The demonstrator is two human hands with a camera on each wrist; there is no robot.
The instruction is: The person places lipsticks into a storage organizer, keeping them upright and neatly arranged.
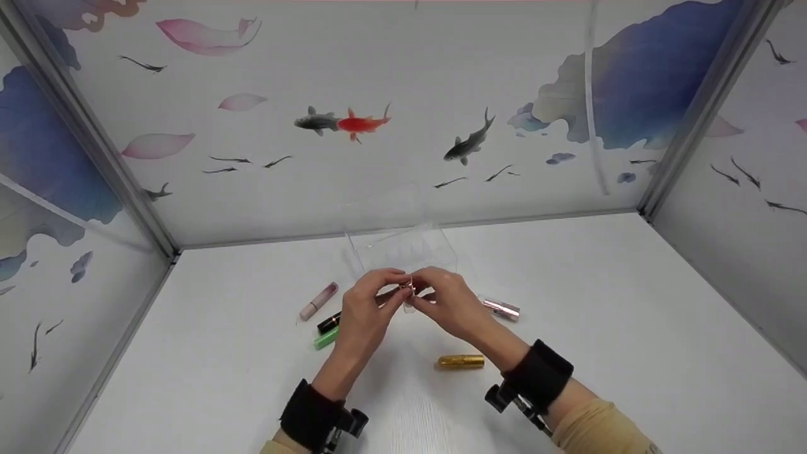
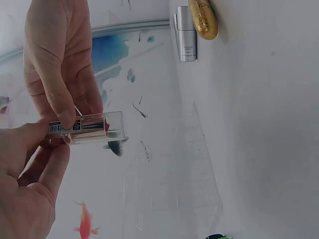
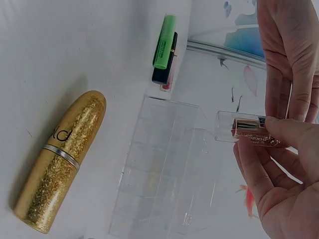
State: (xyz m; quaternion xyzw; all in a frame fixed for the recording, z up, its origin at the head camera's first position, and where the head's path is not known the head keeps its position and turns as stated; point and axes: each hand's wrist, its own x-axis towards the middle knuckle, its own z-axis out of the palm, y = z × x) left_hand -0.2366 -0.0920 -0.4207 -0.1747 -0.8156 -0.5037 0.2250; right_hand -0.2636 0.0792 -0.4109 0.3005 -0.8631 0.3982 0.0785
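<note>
Both hands meet above the table around a lipstick (image 2: 89, 132) with a clear cap and a shiny metallic body. My left hand (image 1: 365, 306) pinches it between thumb and fingers from the left. From the other side, my right hand (image 1: 451, 302) also pinches it. In the right wrist view, the lipstick (image 3: 249, 130) lies nearly sideways and its clear end sticks out past the fingers. Just beyond the hands stands a clear plastic organizer (image 1: 410, 249) with compartments. Fingers hide part of the lipstick.
Left of the hands lie a pink tube (image 1: 319, 301), a black tube (image 1: 329, 323) and a green tube (image 1: 326, 339). A gold glitter lipstick (image 1: 461, 362) lies nearer, with a shiny pinkish tube (image 1: 502, 308) to the right. Printed panels (image 1: 391, 176) enclose the table.
</note>
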